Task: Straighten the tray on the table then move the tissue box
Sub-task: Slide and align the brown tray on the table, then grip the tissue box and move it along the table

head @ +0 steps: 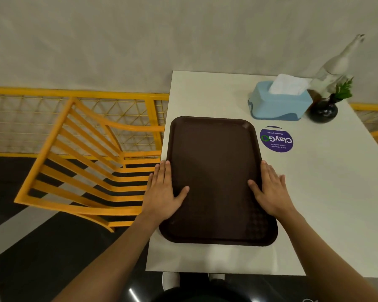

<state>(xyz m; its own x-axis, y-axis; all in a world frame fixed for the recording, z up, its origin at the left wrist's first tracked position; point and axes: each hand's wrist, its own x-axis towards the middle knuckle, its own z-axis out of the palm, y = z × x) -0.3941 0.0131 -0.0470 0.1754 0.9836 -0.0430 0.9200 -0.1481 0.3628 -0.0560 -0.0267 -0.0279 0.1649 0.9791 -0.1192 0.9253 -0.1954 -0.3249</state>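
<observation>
Here, near to far:
Left hand (162, 194): lying flat and spread on the tray's left rim, fingers over the table edge, thumb reaching onto the tray floor; pressing, not clasping.
Right hand (268, 190): lying flat and spread on the right rim, thumb inward; likewise gripping nothing.
Tray (216, 171): brown, bare, sitting on the white table (325, 203) by its left edge, long sides looking close to square with that edge.
Step in hand: judging the straightening as nearly finished; pushing evenly with both palms and sliding rather than lifting should be keeping the tray from swinging or overhanging the left edge.
Sticker (276, 139): round, purple, lying just beside the tray's far right corner.
Tissue box (278, 103): blue, standing untouched beyond the sticker, close to a dark vase (323, 111).
</observation>
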